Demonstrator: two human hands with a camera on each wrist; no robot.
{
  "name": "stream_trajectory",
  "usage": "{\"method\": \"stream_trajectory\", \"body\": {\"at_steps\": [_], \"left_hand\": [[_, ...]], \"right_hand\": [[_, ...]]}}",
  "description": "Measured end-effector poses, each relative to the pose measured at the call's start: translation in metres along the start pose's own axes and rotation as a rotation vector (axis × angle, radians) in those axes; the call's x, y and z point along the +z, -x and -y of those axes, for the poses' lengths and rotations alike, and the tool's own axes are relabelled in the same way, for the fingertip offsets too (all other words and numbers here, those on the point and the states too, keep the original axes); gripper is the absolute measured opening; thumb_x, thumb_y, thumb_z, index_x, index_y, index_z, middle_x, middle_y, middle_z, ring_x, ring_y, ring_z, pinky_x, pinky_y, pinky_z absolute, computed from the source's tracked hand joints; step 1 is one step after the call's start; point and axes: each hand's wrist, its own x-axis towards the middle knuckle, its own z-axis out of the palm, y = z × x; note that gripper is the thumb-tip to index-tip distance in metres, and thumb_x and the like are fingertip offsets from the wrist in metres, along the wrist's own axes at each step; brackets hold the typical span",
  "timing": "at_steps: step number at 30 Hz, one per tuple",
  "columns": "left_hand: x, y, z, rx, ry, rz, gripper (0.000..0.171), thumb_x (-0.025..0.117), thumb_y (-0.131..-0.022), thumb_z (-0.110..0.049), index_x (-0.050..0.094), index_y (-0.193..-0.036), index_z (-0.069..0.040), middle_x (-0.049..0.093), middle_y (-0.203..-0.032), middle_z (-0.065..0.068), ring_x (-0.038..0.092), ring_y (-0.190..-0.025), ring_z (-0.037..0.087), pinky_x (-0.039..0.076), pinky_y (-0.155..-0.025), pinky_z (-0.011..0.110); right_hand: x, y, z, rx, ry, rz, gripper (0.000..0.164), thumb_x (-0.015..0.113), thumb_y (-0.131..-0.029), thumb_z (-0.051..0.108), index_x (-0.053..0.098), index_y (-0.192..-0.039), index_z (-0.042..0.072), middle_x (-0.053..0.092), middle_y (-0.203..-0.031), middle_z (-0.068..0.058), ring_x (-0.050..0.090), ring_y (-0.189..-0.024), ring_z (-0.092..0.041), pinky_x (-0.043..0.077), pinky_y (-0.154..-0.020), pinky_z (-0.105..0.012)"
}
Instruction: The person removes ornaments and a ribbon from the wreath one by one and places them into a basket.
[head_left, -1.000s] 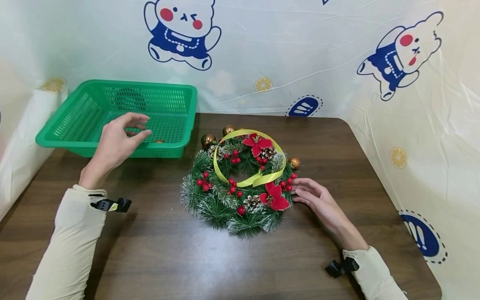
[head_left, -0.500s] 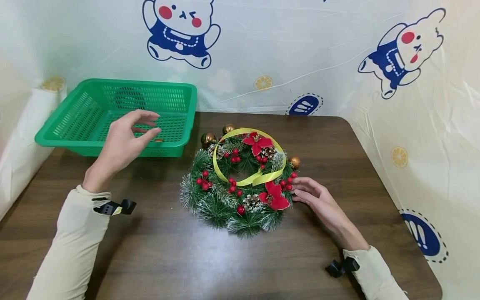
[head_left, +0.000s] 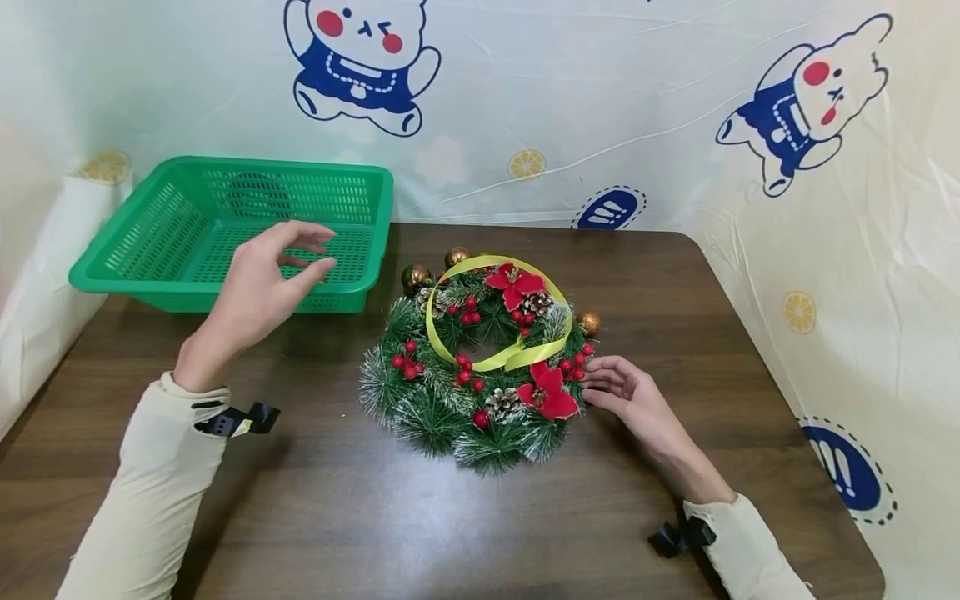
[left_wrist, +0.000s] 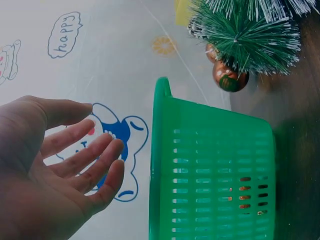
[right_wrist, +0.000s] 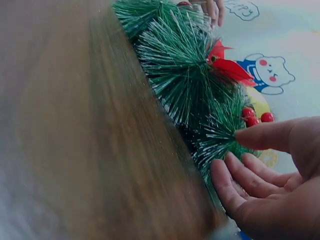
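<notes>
A green pine wreath (head_left: 427, 421) with frosted tips lies on the table, trimmed with red poinsettias (head_left: 553, 398), red berries (head_left: 408, 367) and pinecones (head_left: 504, 403). A loop of yellow ribbon (head_left: 525, 358) rests across its top. Coppery baubles (head_left: 590, 323) sit along its outer edge. My right hand (head_left: 633, 404) touches the wreath's right side; in the right wrist view the thumb and fingers are apart, right at the needles. My left hand (head_left: 262, 287) hovers over the front rim of a green basket (head_left: 225, 292), fingers loosely bent and nothing between them.
Through the basket's slots in the left wrist view, a small orange-brown thing (left_wrist: 244, 196) shows inside. The brown wooden table (head_left: 337, 517) ends at the back against a pale curtain (head_left: 480, 92) printed with cartoon bears. Black straps (head_left: 678, 537) circle both wrists.
My left hand has moved to the right over the basket, toward the wreath. My right hand stays at the wreath's edge with a slight shift of its fingers. The wreath has not moved.
</notes>
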Motion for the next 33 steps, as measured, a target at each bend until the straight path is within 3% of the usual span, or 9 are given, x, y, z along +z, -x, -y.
{"method": "stream_trajectory", "body": {"at_steps": [7,14,20,33], "left_hand": [[0.004,0.001,-0.003,0.014,0.012,0.009,0.032,0.066,-0.097,-0.015,0.063,-0.128,-0.007,0.065,-0.119,0.007,0.060,-0.102,0.021,0.047,-0.082,0.021],[0.007,0.000,-0.005,0.009,0.029,0.039,0.032,0.066,-0.097,-0.016,0.063,-0.128,-0.008,0.064,-0.120,0.008,0.060,-0.105,0.024,0.051,-0.086,0.046],[0.009,-0.001,-0.003,0.018,0.032,0.054,0.032,0.066,-0.097,-0.017,0.063,-0.128,-0.008,0.065,-0.119,0.010,0.061,-0.104,0.026,0.051,-0.083,0.045],[0.015,-0.009,0.007,0.057,0.086,0.118,0.032,0.067,-0.097,-0.014,0.063,-0.127,-0.005,0.064,-0.121,0.012,0.061,-0.107,0.026,0.052,-0.087,0.050]], "right_hand": [[0.004,0.000,0.000,-0.015,0.073,-0.015,0.032,0.065,-0.093,-0.004,0.055,-0.123,-0.010,0.061,-0.121,-0.027,0.067,-0.102,-0.021,0.055,-0.088,-0.026],[0.004,-0.001,-0.001,-0.055,0.086,-0.080,0.025,0.069,-0.090,-0.003,0.061,-0.113,-0.010,0.069,-0.106,-0.022,0.071,-0.091,-0.017,0.057,-0.083,-0.025],[0.008,-0.003,0.000,-0.034,0.109,-0.095,0.023,0.071,-0.090,0.000,0.063,-0.111,-0.007,0.072,-0.101,-0.016,0.070,-0.087,-0.015,0.057,-0.078,-0.023],[0.009,-0.008,0.005,-0.016,0.233,-0.144,0.019,0.069,-0.090,-0.004,0.064,-0.108,-0.010,0.067,-0.103,-0.024,0.067,-0.087,-0.014,0.056,-0.078,-0.021]]}}
